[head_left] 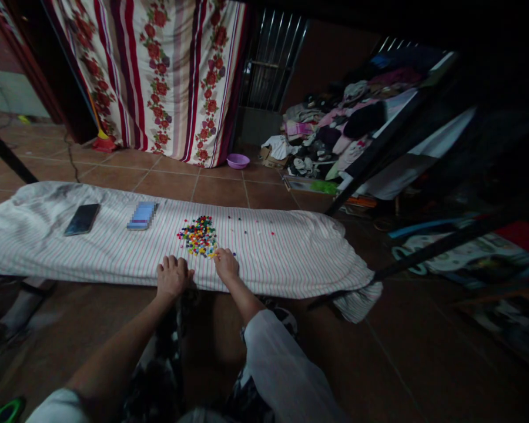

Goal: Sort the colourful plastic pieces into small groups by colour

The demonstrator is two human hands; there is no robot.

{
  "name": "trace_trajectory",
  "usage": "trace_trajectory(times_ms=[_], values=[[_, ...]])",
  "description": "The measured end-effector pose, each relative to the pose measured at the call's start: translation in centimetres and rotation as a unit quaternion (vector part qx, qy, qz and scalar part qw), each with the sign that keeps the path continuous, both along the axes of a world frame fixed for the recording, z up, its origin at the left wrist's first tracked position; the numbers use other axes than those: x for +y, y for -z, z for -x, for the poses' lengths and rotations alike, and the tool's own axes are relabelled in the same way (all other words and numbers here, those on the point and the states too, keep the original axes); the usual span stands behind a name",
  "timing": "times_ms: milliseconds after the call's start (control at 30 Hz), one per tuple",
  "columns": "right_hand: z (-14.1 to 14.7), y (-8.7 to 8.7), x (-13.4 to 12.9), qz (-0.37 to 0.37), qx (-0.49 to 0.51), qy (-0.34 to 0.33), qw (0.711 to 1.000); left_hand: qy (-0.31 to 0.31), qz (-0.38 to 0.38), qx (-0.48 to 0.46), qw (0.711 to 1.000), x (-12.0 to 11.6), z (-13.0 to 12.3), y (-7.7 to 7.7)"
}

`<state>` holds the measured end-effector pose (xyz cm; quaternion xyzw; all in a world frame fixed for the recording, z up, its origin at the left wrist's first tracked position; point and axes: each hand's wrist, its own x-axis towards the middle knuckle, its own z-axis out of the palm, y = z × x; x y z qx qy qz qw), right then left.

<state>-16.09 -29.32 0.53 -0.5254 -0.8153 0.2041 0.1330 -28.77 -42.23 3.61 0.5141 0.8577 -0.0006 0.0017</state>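
A heap of small multicoloured beads (199, 236) lies on a white cloth with pink and green stripes (268, 258), and a scatter of loose beads (247, 229) spreads to its right. My right hand (226, 264) rests palm down with its fingertips at the heap's lower right edge. Whether those fingers pinch a bead is hidden. My left hand (173, 277) lies on the cloth's near edge, just left of and below the heap, holding nothing. Farther left on the cloth are a dark smartphone (81, 220) and a pixelated blue flat object (141, 215).
Brown floor tiles (203, 188) surround the cloth-covered surface. Behind it hang a floral striped curtain (158, 76) and a purple basin (238, 161). A heap of clothes (330, 129) lies on a dark rack at right, with black metal bars (441, 247) crossing the right side.
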Motion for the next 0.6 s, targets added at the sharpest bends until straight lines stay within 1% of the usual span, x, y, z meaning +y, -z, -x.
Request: trace_trajectory(times_ms=[133,233,300,433,533,600], values=[[-0.5,-0.4,0.3,0.003,0.023,-0.012,1.000,0.000,0.011,0.003,1.000,0.0,0.0,-0.1],[-1.7,-0.7,1.1,-0.010,0.058,-0.017,0.998,0.000,0.016,0.005,1.000,0.0,0.0,-0.2],[-3.2,-0.8,2.1,-0.023,0.081,0.001,0.996,0.001,0.018,0.014,1.000,0.0,-0.1,-0.2],[-7.4,-0.6,4.6,-0.052,0.100,0.054,0.992,0.000,0.011,0.032,0.999,0.1,-0.2,0.1],[-10.2,-0.2,6.0,-0.055,0.086,0.085,0.991,-0.004,0.005,0.035,0.999,0.4,-0.1,0.7],[-11.3,0.1,6.6,-0.055,0.081,0.093,0.991,-0.006,0.003,0.033,0.999,0.6,0.1,1.3]])
